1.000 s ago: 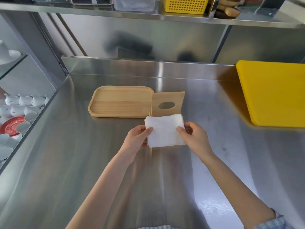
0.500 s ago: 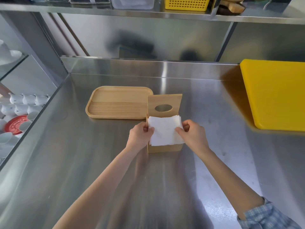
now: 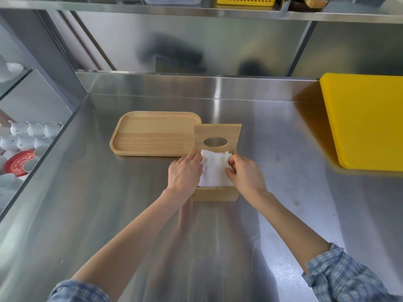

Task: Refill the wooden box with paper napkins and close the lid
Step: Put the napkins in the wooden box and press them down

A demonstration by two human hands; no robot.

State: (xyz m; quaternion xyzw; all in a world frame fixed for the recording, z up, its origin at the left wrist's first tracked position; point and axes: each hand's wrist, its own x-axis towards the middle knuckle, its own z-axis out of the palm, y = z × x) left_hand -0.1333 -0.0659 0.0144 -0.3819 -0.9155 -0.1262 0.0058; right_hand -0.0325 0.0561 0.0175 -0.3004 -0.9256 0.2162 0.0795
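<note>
A small wooden box (image 3: 215, 194) stands on the steel counter, its lid (image 3: 217, 136) with an oval hole tipped up at the back. A stack of white paper napkins (image 3: 214, 168) sits in the box's open top, its edges crumpled. My left hand (image 3: 185, 173) grips the stack's left side and my right hand (image 3: 245, 175) grips its right side. Both hands cover the box's side walls.
A shallow wooden tray (image 3: 152, 134) lies just left of the box, touching it. A big yellow cutting board (image 3: 366, 120) fills the right. White cups and a red plate (image 3: 18, 163) sit on a lower shelf at the left. A yellow basket (image 3: 245, 1) stands on the upper shelf.
Both hands have carried the napkin stack forward and down into the open box. The napkins now sit lower, squeezed between the walls, with their far edge at the lid.
</note>
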